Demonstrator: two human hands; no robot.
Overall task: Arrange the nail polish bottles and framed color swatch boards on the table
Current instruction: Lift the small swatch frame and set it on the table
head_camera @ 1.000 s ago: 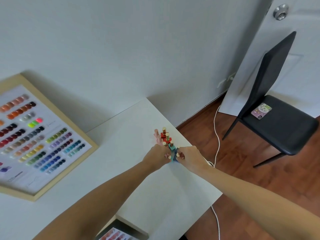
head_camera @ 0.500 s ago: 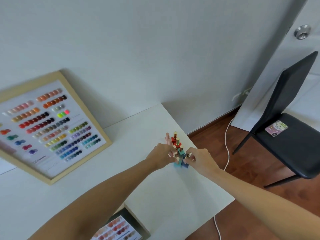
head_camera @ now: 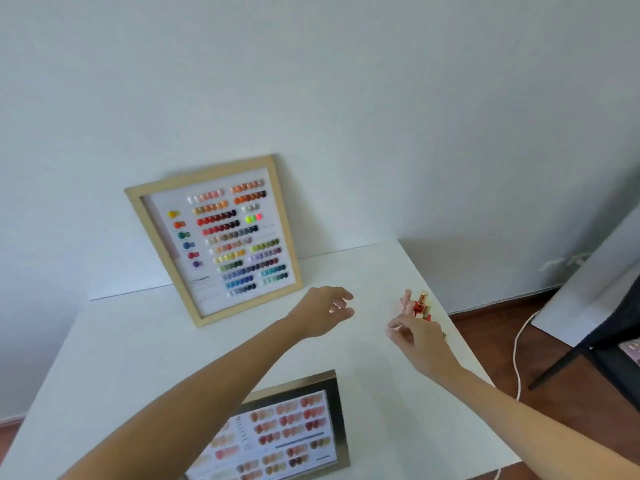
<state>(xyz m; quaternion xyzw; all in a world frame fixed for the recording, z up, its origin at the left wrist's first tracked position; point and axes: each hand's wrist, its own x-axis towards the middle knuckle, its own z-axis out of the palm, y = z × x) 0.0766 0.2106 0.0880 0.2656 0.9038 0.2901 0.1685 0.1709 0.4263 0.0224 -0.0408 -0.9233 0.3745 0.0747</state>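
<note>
A wood-framed color swatch board (head_camera: 214, 237) leans against the wall at the back of the white table (head_camera: 121, 348). A dark-framed swatch board (head_camera: 287, 431) lies flat near the front edge, partly under my left forearm. Nail polish bottles (head_camera: 420, 304), red with gold caps, stand in a row near the table's right edge; most of them are hidden behind my right hand (head_camera: 415, 337). That hand hovers just in front of the bottles with loosely curled fingers and nothing in it. My left hand (head_camera: 322, 315) floats over the table's middle, fingers apart and empty.
A black chair (head_camera: 609, 355) stands on the wooden floor to the right of the table. A white cable (head_camera: 517, 344) runs along the floor by the table's right edge. The wall is close behind the table.
Both hands have let go of the bottle row and pulled back; the left hand moved left toward the table's middle. The view has swung left, bringing both swatch boards into sight.
</note>
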